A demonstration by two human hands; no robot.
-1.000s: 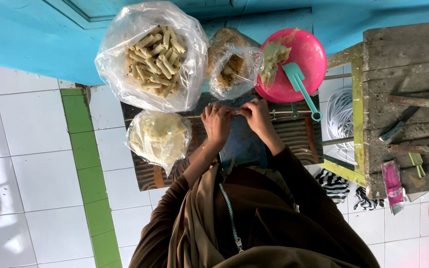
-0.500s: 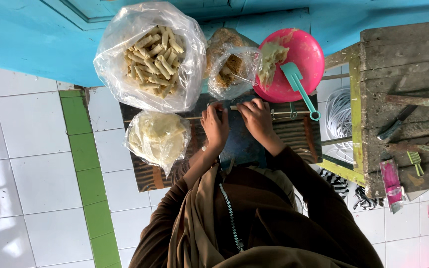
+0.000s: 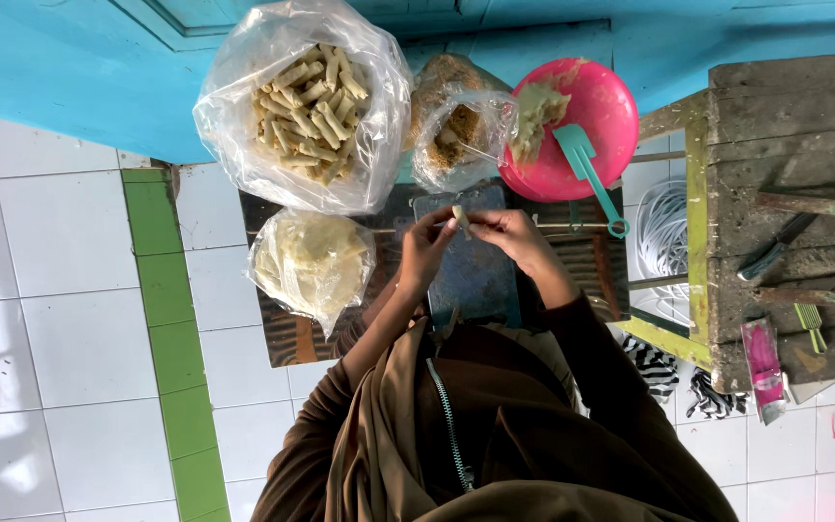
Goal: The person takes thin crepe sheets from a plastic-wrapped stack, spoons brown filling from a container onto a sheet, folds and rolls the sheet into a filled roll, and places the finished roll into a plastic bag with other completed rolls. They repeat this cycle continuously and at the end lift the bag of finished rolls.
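Below, a white tiled floor (image 3: 70, 319) with a green strip is seen, and a turquoise wall (image 3: 60, 68) runs across the top of the view, beyond the fingers. To the right of the fingers a worn wooden desk (image 3: 794, 106) is found, on which a dark-handled knife (image 3: 770, 249) and a pink packet (image 3: 763, 362) are laid. Up and to the left of the fingers a large clear bag of pale rolled pieces (image 3: 306, 101) is set, and straight to their left a smaller clear bag of thin pale sheets (image 3: 311, 266) lies. Just beyond the fingers a third bag of brownish crumbs (image 3: 456, 121) is placed, touching a pink bowl (image 3: 582, 121) that holds a lump of pale filling (image 3: 536, 111). A teal spatula (image 3: 587, 174) is rested on the bowl's rim, its handle reaching down to the right of the fingers. Under the hands a small blue board (image 3: 471, 275) is laid on a dark corrugated tray (image 3: 287, 333).

The left hand (image 3: 424, 253) and the right hand (image 3: 516, 237) are brought together over the board, and a small pale roll (image 3: 460, 217) is pinched between their fingers (image 3: 442, 220), which are closed on it at their tips. The roll is held just above the board, near the crumb bag.
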